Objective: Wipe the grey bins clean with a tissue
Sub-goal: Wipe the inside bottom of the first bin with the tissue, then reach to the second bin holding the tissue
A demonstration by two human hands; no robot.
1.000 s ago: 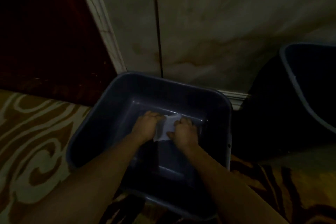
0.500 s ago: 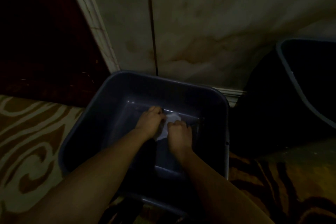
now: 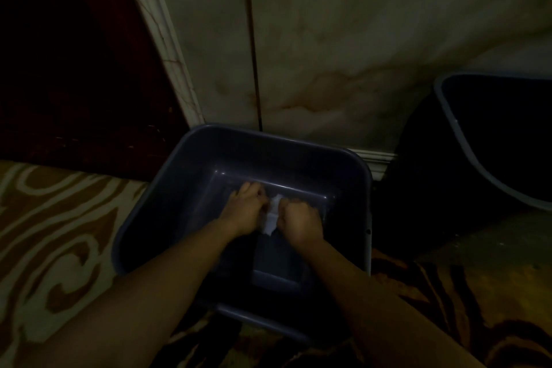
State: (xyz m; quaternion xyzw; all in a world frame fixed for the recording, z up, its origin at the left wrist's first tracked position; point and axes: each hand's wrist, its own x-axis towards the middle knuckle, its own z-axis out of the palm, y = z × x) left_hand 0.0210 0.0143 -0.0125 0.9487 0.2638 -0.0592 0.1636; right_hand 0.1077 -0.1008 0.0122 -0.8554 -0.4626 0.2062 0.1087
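Bin: grey bin (image 3: 366, 188) sits on the patterned carpet (image 3: 59, 218), far edge right up against the wall (image 3: 358, 39). Both forearms reach down into it.
Tissue: white tissue (image 3: 273, 218) is down on the bin floor, toward the far side, bunched up between the two hands.
Left hand: left hand (image 3: 245, 209) has its fingers (image 3: 257, 193) curled down over the tissue's left edge, gripping it.
Right hand: right hand (image 3: 298, 219) is nearly a fist, fingers (image 3: 294, 205) closed on the right edge of the same tissue.
Second bin: another bin (image 3: 454, 128) is off to the right, tipped at an angle and well apart. It's way too dark to tell what state it's in.
Stage (guess): probably working the floor of the first bin, so the side walls and the other bin are likely still to do.
Risk, tearing: two hands tugging one thin tissue in opposite directions could rip it, and so could dragging it hard over the plastic.
Risk, sliding: neither hand is holding the rim, so a strong push could skid or tilt the bin on the carpet.
Risk, missed spots: the light is really dim, so dirt in the corners could easily get skipped.
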